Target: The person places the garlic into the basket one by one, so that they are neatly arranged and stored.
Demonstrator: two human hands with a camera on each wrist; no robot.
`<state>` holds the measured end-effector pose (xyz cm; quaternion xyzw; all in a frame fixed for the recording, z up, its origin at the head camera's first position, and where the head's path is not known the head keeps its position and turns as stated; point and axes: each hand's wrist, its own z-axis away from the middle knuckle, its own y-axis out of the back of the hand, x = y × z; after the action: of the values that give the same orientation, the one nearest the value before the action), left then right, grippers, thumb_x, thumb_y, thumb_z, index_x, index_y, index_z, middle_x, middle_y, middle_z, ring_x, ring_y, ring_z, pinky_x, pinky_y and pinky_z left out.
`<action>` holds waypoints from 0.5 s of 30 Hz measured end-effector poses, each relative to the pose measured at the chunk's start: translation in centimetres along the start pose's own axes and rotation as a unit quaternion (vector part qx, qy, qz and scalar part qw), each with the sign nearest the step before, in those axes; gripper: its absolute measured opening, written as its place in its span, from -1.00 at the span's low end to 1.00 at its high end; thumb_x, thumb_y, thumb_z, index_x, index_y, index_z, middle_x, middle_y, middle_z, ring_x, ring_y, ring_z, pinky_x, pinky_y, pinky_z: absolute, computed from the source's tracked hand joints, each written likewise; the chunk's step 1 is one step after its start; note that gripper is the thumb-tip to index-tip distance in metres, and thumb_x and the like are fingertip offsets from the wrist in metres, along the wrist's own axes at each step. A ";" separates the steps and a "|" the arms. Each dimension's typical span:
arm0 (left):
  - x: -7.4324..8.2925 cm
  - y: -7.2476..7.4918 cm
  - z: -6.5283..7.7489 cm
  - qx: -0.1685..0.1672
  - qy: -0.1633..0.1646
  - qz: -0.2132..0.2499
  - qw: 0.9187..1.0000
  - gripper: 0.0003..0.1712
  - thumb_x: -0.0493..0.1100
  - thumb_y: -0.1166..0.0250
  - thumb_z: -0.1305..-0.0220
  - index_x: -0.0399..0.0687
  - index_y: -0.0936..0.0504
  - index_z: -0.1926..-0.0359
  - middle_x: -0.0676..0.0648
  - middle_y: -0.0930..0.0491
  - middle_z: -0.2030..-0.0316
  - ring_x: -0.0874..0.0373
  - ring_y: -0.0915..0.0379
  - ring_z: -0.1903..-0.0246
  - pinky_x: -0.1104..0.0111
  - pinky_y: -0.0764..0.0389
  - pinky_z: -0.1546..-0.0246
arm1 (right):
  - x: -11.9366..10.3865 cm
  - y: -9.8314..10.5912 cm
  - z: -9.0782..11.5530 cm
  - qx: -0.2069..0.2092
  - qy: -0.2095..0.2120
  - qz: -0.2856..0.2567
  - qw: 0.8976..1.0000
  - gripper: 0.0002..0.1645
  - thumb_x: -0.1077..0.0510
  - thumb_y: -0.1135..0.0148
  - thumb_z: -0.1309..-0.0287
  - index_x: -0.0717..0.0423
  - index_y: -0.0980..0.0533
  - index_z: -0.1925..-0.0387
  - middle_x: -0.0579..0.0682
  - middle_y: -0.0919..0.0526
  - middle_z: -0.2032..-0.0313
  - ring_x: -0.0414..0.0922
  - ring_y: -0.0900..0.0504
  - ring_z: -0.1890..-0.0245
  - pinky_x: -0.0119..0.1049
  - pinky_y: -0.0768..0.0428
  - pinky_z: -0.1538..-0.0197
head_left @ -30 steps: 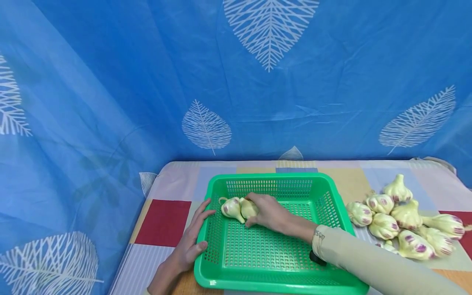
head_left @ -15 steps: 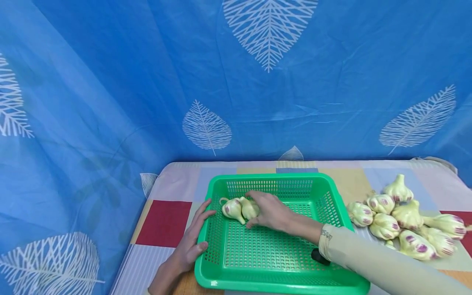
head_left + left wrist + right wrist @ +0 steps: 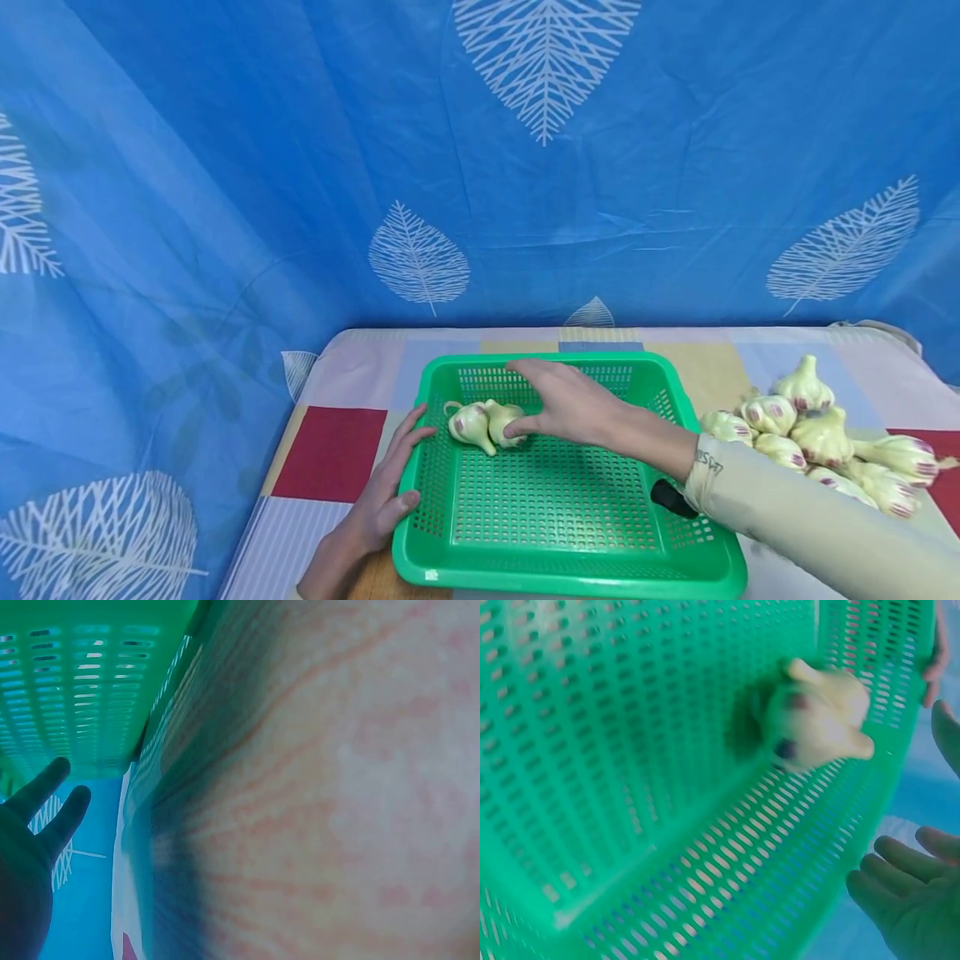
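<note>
Two pale garlic bulbs, a left one (image 3: 468, 427) and a right one (image 3: 501, 417), lie side by side near the left wall inside a green perforated plastic basket (image 3: 555, 508). My right hand (image 3: 573, 407) is over the basket beside the right bulb, fingers and thumb spread with nothing between them. In the right wrist view that hand (image 3: 915, 900) shows apart from the blurred garlic (image 3: 817, 724). My left hand (image 3: 384, 504) rests on the basket's left rim with fingers extended. The left wrist view shows two of its fingers (image 3: 52, 817) beside the basket wall (image 3: 82, 682).
Several more garlic bulbs (image 3: 823, 437) are piled on the patchwork tablecloth (image 3: 330, 454) right of the basket, partly hidden by my right sleeve (image 3: 810, 508). A blue leaf-patterned curtain (image 3: 675, 183) hangs behind the table.
My right hand has let go of the right garlic bulb, spread its fingers and moved up and to the right. The left hand and both bulbs have stayed in place.
</note>
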<state>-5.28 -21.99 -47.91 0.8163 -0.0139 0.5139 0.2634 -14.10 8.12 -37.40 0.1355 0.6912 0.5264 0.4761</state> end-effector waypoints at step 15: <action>0.1 0.0 0.0 0.001 0.004 -0.005 1.000 -0.24 -0.12 -0.03 -0.24 -0.27 -0.18 -0.45 -0.17 0.13 -0.56 -0.21 0.06 -0.43 0.17 -0.64 0.02 | -0.3 4.1 2.2 -0.006 0.049 0.089 0.995 0.14 -0.60 -0.07 -0.15 -0.04 -0.17 -0.55 0.01 -0.11 -0.54 0.05 0.00 -0.54 0.22 -0.29 -0.34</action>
<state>-5.27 -21.95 -47.85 0.8148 -0.0080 0.5155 0.2652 -13.47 10.83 -33.73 0.1673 0.6961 0.5767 0.3936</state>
